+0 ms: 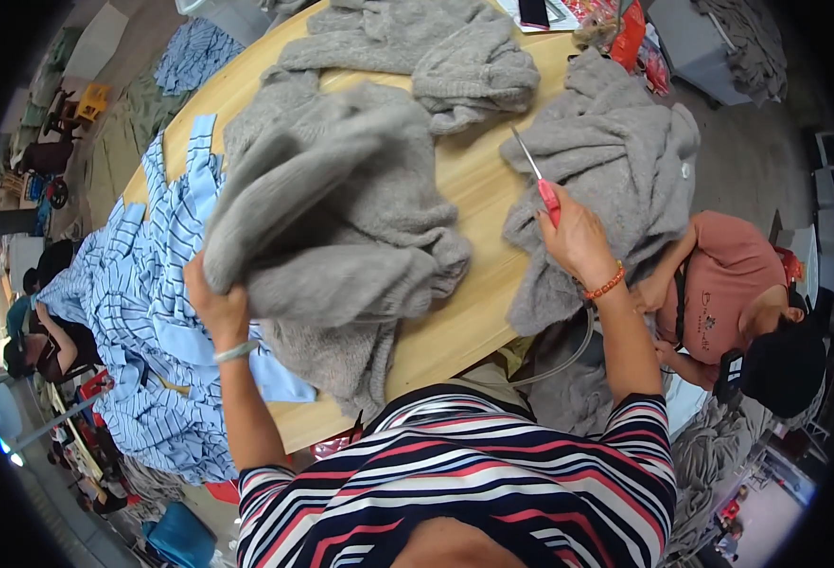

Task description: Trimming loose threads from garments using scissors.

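The left hand [216, 305] is clenched around a bunched fold of a grey knitted sweater [341, 227], which lies heaped on the near-left part of a round wooden table [478, 180], its lower edge hanging over the near rim. The right hand [578, 237] is closed on the red handle of a small pair of thread snips [536, 178], the thin metal blades pointing away toward the far side and held just above the table, near but apart from the sweater. To the right a second grey knit pile [615, 161] spills off the table's right edge, and a third grey garment [445, 52] lies at the far side. Blue-and-white striped cloth [142, 312] is stacked along the left rim. A seated person in a pink top [729, 279] works low on the right. As a judgement, the trimming of this sweater looks to be midway: the piece is gathered and the snips are ready, but the blades touch no yarn, and with several grey knits lying about I cannot tell which are finished, so a good share seems left
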A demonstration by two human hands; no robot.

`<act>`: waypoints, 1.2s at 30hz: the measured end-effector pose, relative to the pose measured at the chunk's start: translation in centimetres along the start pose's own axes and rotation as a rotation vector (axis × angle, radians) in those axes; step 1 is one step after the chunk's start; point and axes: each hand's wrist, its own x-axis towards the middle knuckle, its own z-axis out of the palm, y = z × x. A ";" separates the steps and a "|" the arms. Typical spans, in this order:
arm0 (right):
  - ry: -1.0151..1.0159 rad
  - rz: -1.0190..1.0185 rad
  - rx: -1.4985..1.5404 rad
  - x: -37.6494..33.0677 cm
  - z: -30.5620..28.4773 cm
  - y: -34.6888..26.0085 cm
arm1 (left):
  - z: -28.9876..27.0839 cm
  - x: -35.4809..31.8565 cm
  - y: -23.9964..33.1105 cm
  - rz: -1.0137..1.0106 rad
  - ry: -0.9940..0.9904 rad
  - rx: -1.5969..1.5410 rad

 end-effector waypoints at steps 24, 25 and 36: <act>-0.001 -0.233 0.125 -0.4 2.5 -9.6 | -0.8 11.7 4.2 0.245 0.233 -0.692; 0.005 -0.219 0.121 -0.5 2.4 -9.4 | 0.4 10.0 3.9 0.304 0.281 -0.414; -0.143 -0.173 0.106 -2.1 3.9 -8.7 | 7.4 -9.2 4.6 -0.995 -0.837 -1.462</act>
